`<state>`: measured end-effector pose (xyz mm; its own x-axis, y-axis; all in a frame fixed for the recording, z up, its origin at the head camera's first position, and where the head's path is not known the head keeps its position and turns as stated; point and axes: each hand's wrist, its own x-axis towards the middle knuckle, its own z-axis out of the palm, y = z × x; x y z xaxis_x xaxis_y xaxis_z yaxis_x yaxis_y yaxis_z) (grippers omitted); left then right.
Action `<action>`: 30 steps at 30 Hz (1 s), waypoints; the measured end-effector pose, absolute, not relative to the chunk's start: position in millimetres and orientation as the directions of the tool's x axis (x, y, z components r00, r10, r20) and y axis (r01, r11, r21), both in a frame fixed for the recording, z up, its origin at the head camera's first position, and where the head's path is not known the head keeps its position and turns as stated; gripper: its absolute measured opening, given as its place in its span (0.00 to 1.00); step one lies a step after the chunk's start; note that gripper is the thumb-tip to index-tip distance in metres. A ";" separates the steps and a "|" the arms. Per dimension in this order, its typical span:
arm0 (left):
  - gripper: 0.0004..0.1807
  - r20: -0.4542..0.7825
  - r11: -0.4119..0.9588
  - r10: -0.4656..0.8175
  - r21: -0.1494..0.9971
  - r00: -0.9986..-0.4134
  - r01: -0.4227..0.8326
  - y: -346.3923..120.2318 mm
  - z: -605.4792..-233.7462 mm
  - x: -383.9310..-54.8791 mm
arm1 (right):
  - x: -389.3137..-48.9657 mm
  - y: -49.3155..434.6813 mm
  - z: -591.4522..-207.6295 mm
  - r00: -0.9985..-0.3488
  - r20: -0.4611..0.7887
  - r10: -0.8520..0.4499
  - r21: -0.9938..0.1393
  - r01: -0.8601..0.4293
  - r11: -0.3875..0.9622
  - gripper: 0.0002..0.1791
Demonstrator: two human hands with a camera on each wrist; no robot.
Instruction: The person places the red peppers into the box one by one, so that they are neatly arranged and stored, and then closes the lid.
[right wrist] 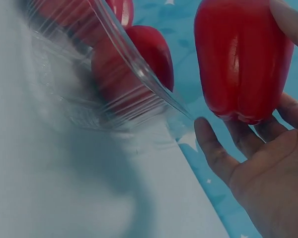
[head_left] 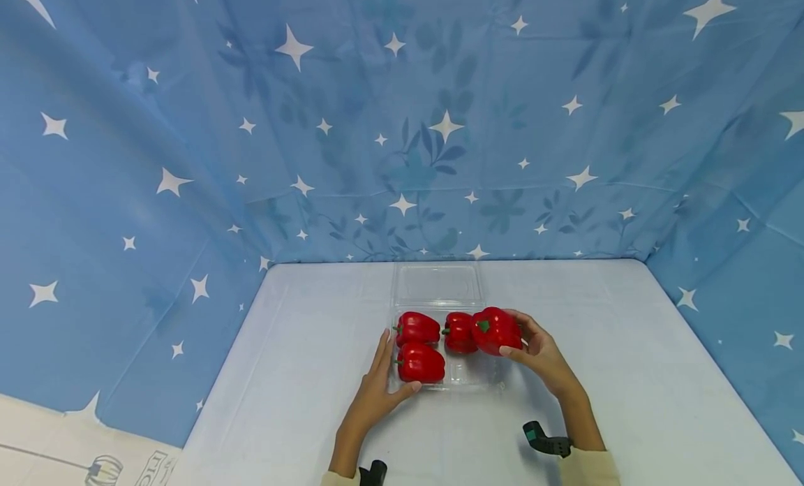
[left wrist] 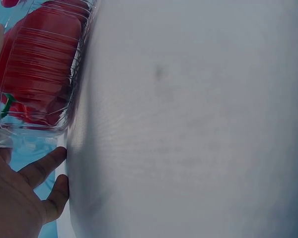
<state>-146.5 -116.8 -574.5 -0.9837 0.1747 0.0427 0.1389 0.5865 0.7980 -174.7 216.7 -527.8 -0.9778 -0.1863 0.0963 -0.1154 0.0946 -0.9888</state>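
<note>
My right hand (head_left: 537, 350) holds a red bell pepper (head_left: 496, 331) at the right end of a clear plastic clamshell box (head_left: 467, 376). In the right wrist view that bell pepper (right wrist: 243, 59) hangs above the box's rim, between thumb and fingers. Two red peppers lie in the left part of the box, a rear one (head_left: 417, 328) and a front one (head_left: 421, 363). A third pepper (head_left: 460, 332) sits right of them, partly overlapped by the held one. My left hand (head_left: 375, 395) rests along the box's left side, thumb at its front edge, fingers extended.
The box's clear lid (head_left: 437, 283) lies opened back toward the rear edge of the white table (head_left: 314, 332). Blue curtains (head_left: 402, 123) with white stars stand behind and on both sides. Each wrist wears a black strap (head_left: 546, 440).
</note>
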 end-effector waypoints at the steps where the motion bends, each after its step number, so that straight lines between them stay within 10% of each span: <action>1: 0.57 0.043 0.586 0.174 0.798 -0.984 0.139 -116.8 -574.5 -146.6 | -174.5 215.5 -527.6 -0.977 0.100 -0.191 -0.988 -0.120 0.099 0.41; 30: 0.56 0.076 0.573 0.186 0.802 -0.980 0.171 -117.7 -576.9 -147.0 | -160.7 188.5 -531.7 -0.958 0.099 -0.270 -0.877 -0.212 0.431 0.40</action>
